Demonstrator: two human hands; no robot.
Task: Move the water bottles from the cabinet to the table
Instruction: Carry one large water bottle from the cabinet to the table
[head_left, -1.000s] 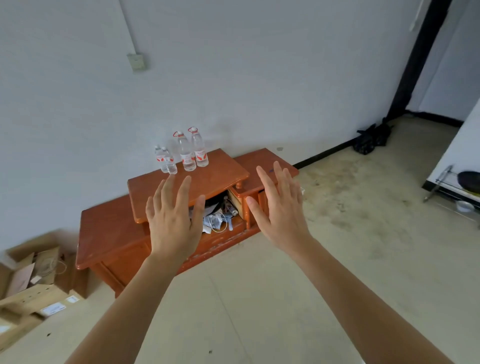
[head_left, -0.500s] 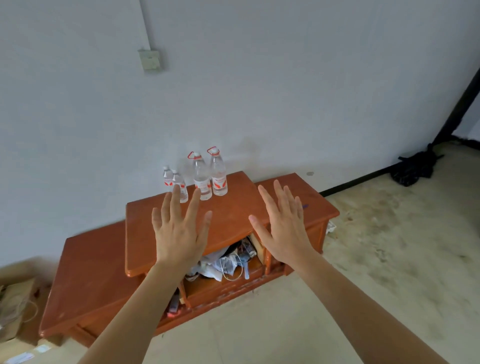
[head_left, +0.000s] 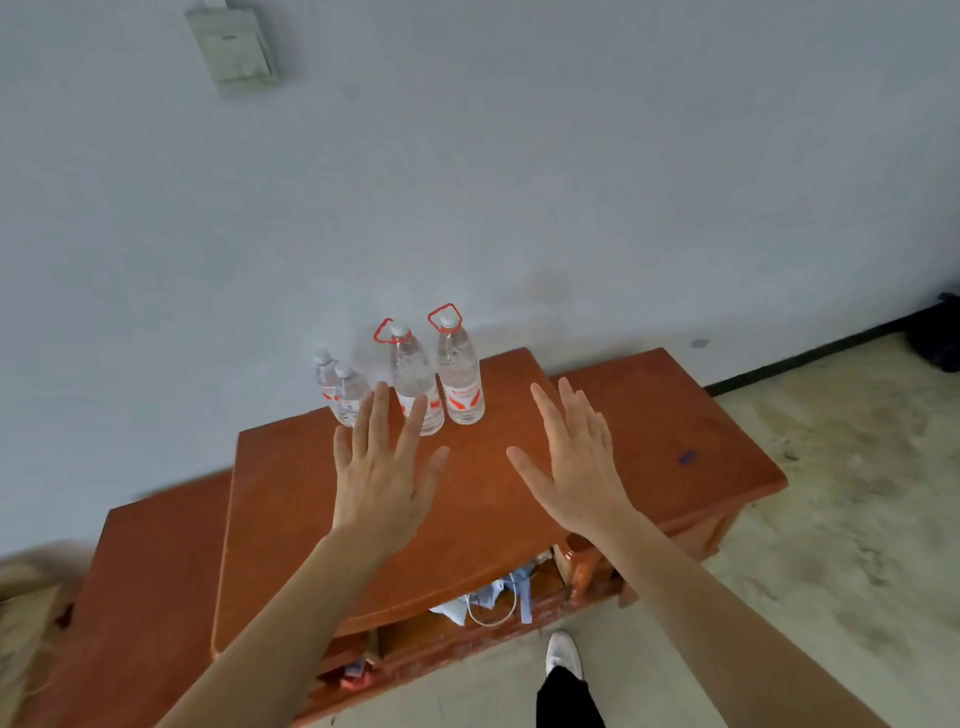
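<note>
A: Where do the water bottles stand?

B: Four clear ones, upright at the back edge of the raised middle top of the wooden cabinet (head_left: 291, 519), close to the wall (head_left: 519, 182), around 12 o'clock from the hands. The two tall bottles, each with a red carry loop at the neck, are the tall right bottle (head_left: 460, 376) and the tall left bottle (head_left: 413, 382), just beside each other. At their 9 o'clock are two small bottles: the small front bottle (head_left: 349, 395) overlaps the small back bottle (head_left: 326, 375).

A: And the hands?

B: Both are stretched out over the cabinet top, palms down, holding nothing. The left hand (head_left: 382, 483) has its fingers (head_left: 375, 415) spread wide; the tips overlap the lower parts of the small front bottle and the tall left bottle, and I cannot tell whether they touch. The right hand (head_left: 576, 467) is spread too, at 4 o'clock from the tall right bottle and apart from it.

A: Anything else?

B: A clutter of papers and a white cord (head_left: 493, 605) in the open compartment under the top, a white shoe (head_left: 562, 656) on the floor (head_left: 831, 519) at 6 o'clock, and a switch box (head_left: 234, 44) on the wall at 11 o'clock.
</note>
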